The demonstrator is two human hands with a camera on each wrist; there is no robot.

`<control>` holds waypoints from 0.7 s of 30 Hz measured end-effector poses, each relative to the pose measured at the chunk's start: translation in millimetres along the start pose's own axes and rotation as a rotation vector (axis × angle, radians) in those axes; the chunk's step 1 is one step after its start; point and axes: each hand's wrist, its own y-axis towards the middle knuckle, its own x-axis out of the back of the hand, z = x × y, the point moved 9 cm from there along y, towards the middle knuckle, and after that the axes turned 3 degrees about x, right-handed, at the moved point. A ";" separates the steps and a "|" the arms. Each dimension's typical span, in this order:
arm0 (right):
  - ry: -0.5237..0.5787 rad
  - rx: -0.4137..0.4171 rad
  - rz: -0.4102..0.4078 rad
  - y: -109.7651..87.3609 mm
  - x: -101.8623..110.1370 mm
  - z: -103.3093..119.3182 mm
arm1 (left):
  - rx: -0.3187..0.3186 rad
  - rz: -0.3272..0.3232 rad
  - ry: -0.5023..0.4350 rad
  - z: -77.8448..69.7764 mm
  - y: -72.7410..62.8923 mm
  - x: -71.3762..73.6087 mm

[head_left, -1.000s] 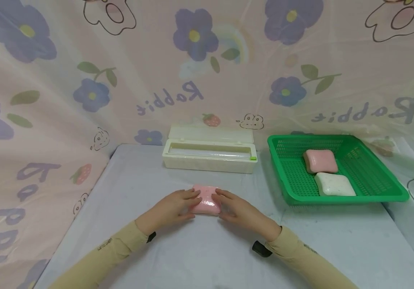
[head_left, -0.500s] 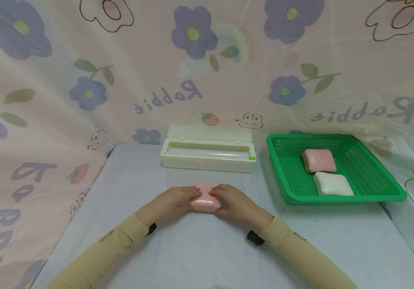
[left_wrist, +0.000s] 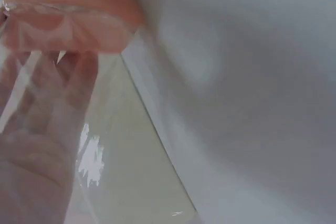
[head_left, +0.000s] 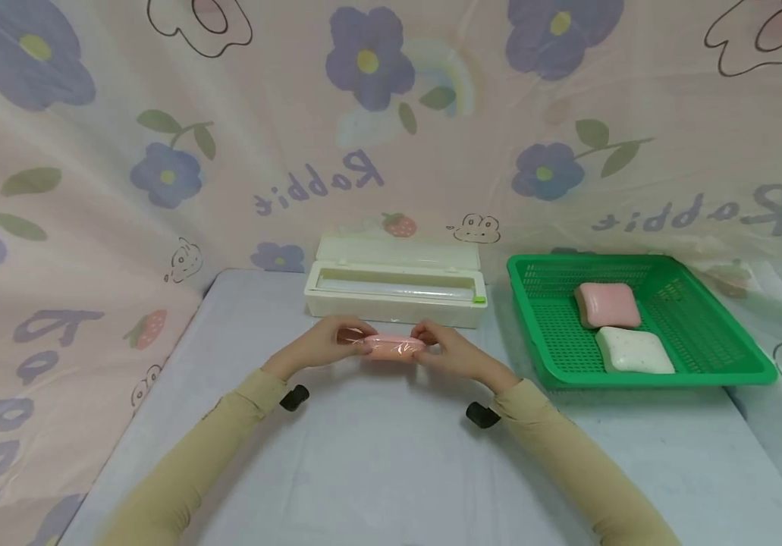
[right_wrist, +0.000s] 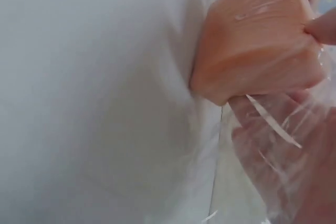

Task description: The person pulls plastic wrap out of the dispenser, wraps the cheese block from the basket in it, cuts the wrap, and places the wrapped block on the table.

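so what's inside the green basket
The green basket holds a pink soap bar and a speckled white soap bar. What is directly beneath the bars is covered and can't be seen.

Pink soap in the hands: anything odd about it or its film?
The clear film spreads loose and wrinkled past the soap in the right wrist view, rather than lying snug. No damage shows.
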 end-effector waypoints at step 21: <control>0.065 -0.224 -0.435 16.0 35.6 -28.6 | 0.267 -0.251 0.020 37.7 33.5 43.2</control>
